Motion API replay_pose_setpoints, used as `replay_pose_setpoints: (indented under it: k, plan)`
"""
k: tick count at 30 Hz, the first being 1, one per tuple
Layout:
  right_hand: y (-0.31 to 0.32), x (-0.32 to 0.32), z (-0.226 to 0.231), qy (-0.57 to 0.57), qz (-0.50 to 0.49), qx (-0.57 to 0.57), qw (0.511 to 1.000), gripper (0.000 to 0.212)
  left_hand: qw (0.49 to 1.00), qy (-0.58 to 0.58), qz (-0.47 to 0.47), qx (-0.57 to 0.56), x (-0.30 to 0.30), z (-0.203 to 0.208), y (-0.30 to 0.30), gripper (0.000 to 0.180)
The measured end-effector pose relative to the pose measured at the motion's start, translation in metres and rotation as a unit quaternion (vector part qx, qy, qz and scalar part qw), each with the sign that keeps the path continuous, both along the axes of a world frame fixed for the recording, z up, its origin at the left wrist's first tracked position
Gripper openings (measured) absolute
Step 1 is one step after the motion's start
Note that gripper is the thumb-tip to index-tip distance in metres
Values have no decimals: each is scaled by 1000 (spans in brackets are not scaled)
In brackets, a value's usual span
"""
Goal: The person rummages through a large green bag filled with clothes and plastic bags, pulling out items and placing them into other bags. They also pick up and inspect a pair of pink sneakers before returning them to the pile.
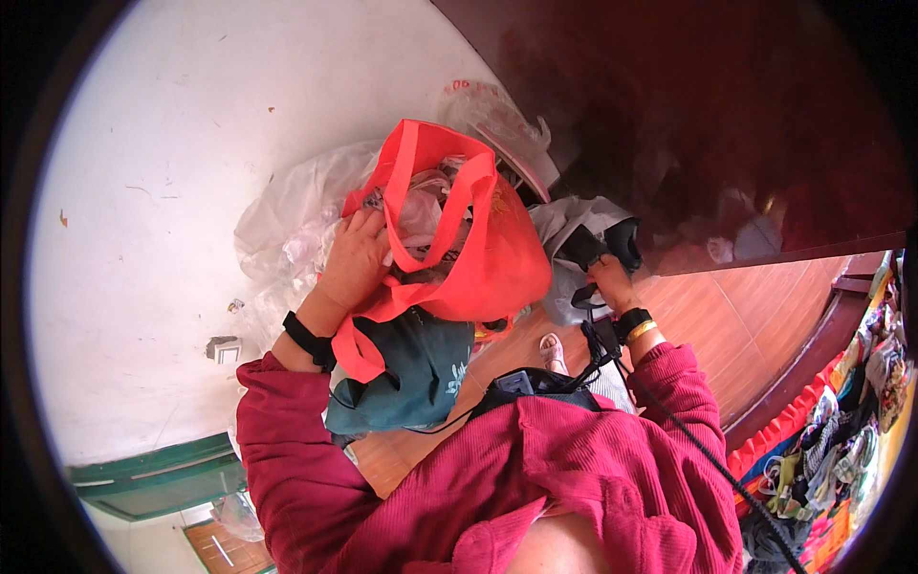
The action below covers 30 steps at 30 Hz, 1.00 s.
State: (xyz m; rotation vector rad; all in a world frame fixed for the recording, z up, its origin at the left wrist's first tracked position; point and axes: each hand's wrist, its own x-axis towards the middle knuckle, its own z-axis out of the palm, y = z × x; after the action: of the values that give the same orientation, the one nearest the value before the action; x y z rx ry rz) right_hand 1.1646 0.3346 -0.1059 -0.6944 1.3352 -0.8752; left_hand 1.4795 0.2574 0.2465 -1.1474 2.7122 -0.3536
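A red tote bag (512,253), its handles standing up, is in the middle and holds crumpled pale plastic and cloth. My left hand (356,256) is at its left rim, fingers bent over the edge beside the contents; part of the grip is hidden. To the right, my right hand (612,282) has its fingers curled at a black item (581,249) on a pale grey plastic bag (564,218). The black item's kind is unclear. Below the red tote is a dark green bag (402,368) with a pale print.
Clear plastic bags (296,196) lean against the white wall (172,163). A dark red glossy panel (708,115) rises at the far right, above brown floor tiles (736,316). Piled colourful clothes (822,469) lie at lower right. A black cable (698,435) runs past my right arm.
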Motion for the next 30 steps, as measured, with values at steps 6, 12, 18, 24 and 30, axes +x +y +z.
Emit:
replay_pose_setpoints:
  k: [6, 12, 18, 24, 30]
  plan:
    - [21, 2, -11, -105, -26, -15, 994, 10, 1000, 26, -3, 13, -2, 0, 3, 22]
    - [5, 3, 16, -39, 73, -53, 995, 29, 999, 46, -21, 5, -3, -3, 1, 25]
    - [-6, 12, 33, 77, -1, -52, 996, 60, 1000, 6, -8, 7, -9, -3, -1, 46]
    - [-23, 25, 21, 73, -75, -29, 994, 48, 998, 45, 52, 10, -22, 3, 11, 88]
    - [-11, 33, 20, 2, -90, -82, 993, 34, 998, 31, 36, -40, -20, 17, 30, 61]
